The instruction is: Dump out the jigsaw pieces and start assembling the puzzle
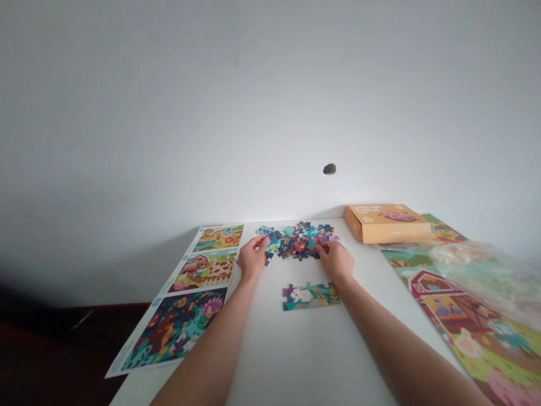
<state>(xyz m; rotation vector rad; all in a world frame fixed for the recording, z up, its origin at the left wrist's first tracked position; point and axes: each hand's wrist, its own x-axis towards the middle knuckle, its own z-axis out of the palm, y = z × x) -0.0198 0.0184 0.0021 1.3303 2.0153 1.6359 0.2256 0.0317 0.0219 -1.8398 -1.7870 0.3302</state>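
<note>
Two sets of fingers meet the pile (298, 241) of loose jigsaw pieces from opposite sides: the left hand (251, 259) has its fingers (261, 242) curled on the pile's left edge, and the right hand (338, 262) has its fingers (323, 248) bent onto a red piece at its right edge. Whether either hand pinches a piece or only presses on it cannot be told at this size. The pile sits just above the frame's middle, at the desk's (296, 355) far edge, where both arms reach it evenly. Below it, near but apart, lies a strip (310, 295) of joined pieces, likely kept clear of the loose ones so they do not mix. At the lower left a sheet (198, 279) of three printed scenes runs along the desk's edge, face up and easy to glance at. To the right of the pile stands an orange box (386, 224), pushed back against the wall; at the lower right a large farm puzzle (460, 321) lies flat, partly under a clear bag (486, 270).
</note>
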